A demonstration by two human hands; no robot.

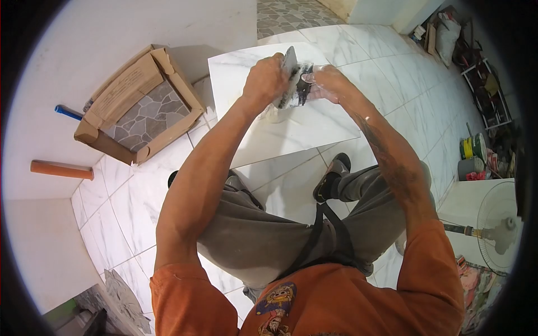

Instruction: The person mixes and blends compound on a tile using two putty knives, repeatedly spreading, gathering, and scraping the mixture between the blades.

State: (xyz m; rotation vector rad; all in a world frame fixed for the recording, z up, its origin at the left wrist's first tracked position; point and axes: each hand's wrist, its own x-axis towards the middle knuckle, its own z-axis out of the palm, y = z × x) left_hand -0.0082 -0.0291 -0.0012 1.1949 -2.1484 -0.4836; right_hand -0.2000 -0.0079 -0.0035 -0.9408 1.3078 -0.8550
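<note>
My left hand (266,78) is closed around a flat grey tool (290,60) that looks like a trowel, its plate tilted on edge. Close on its right, my right hand (329,84) has its thumb and fingers on a black piece smeared with white (304,84). The two pieces meet or overlap between the hands, and where one ends is hard to tell. White residue coats the right fingers. Both hands are above a large white marbled tile (302,127), which has a pale smear below the tools.
An open cardboard frame (182,92) leans at the left, near a blue-ended rod (68,112) and an orange tube (61,169). A fan (499,232), a paint bucket (473,147) and a metal rack (486,95) stand right. My feet are below the tile.
</note>
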